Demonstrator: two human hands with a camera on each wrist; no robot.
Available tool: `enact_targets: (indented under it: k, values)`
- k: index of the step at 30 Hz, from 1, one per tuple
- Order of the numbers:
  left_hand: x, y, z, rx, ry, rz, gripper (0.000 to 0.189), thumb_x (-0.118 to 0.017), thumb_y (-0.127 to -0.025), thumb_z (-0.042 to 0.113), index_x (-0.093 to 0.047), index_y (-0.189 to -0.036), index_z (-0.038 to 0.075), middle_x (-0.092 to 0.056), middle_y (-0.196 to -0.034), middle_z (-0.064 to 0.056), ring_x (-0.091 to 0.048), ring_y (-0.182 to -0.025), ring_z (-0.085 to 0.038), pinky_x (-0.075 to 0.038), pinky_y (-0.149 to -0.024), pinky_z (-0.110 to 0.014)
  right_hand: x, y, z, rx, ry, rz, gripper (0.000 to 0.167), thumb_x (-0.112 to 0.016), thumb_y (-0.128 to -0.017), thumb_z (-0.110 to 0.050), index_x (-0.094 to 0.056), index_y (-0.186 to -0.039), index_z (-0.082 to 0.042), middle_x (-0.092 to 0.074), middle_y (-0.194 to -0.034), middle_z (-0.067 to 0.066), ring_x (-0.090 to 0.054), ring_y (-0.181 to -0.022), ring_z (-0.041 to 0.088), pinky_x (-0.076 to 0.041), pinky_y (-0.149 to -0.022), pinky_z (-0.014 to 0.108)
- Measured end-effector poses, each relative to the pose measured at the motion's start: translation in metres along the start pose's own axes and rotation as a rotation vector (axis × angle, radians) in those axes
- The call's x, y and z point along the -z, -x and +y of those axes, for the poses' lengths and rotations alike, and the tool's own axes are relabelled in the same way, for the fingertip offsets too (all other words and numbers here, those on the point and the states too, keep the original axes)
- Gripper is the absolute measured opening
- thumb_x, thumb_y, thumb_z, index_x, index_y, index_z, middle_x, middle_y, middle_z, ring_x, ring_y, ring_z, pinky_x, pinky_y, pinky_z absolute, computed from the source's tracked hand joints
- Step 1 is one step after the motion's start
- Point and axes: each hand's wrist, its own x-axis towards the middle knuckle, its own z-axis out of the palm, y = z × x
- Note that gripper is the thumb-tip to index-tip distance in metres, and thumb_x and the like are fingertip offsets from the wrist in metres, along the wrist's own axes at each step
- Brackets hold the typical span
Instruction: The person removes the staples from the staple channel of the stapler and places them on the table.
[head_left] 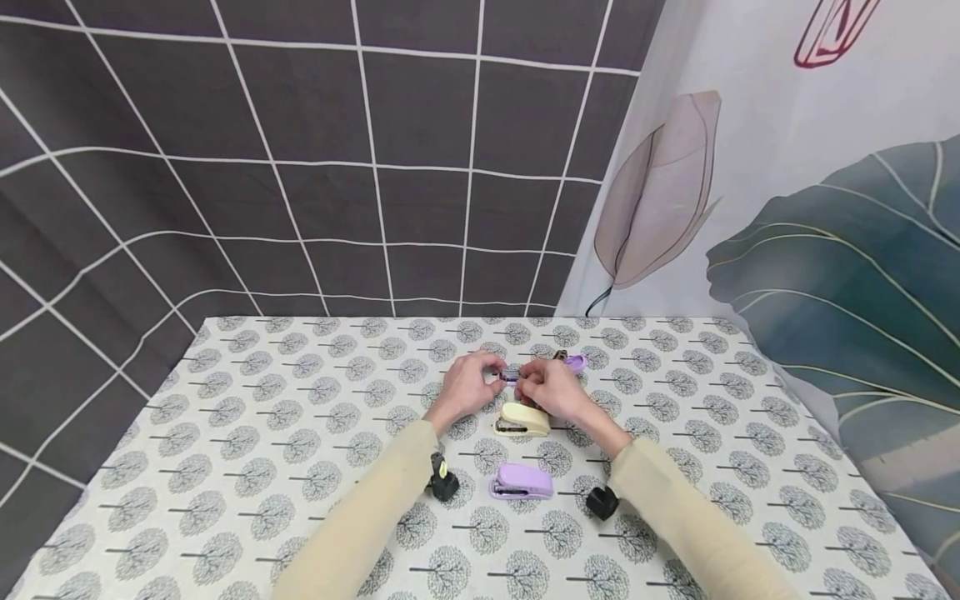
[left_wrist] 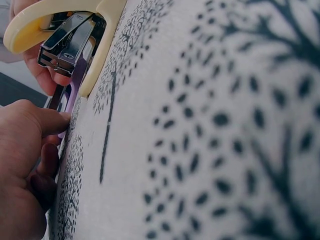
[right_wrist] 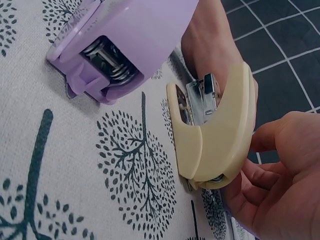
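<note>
In the head view, a purple stapler lies farthest from me, its purple upper part swung back to the right and its other end between my hands. My left hand pinches the left end of this stapler with thumb and fingers. Curled fingers of my right hand hold it just to the right, partly covering it. A cream stapler sits just nearer to me and hides the fingertips in the right wrist view. In the left wrist view, a purple edge shows beyond the cream stapler.
Nearest to me, a second purple stapler lies in line with the others, between my forearms. A tree-patterned cloth covers the table. A dark gridded curtain hangs along the back, and a leaf-printed curtain at the right.
</note>
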Motion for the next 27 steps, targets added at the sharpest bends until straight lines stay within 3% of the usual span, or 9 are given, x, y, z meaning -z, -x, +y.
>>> enact_targets:
  k: [6,18,27]
  values:
    - [0.0002,-0.0003,0.0004,0.008,-0.007,-0.008,0.029,-0.078,-0.084,0.012,-0.072,-0.112,0.012,-0.068,-0.115,-0.003,-0.063,-0.109,-0.024,-0.045,-0.098,-0.043,-0.0004,-0.0021,0.0015,-0.035,-0.084,-0.020,0.030,-0.061,-0.093,0.003,-0.057,-0.117,0.021,-0.071,-0.079,0.010,-0.068,-0.067,0.017,-0.056,-0.062,0.027]
    - [0.0009,0.0005,0.0025,0.016,-0.005,-0.021,0.030,-0.078,-0.084,0.011,-0.072,-0.113,0.012,-0.069,-0.115,-0.003,-0.063,-0.108,-0.024,-0.047,-0.096,-0.043,-0.0016,-0.0032,-0.0020,-0.214,-0.361,-0.047,0.031,-0.052,-0.098,0.003,-0.051,-0.124,0.020,-0.070,-0.090,0.018,-0.067,-0.075,0.018,-0.057,-0.070,0.029]
    - [0.0010,0.0009,0.0025,0.009,-0.004,-0.018,0.029,-0.078,-0.084,0.012,-0.072,-0.112,0.012,-0.069,-0.114,-0.003,-0.063,-0.108,-0.024,-0.047,-0.096,-0.044,0.0004,-0.0032,-0.0004,-0.243,-0.541,-0.074,0.027,-0.047,-0.101,0.002,-0.050,-0.122,0.020,-0.069,-0.093,0.016,-0.064,-0.077,0.016,-0.053,-0.066,0.023]
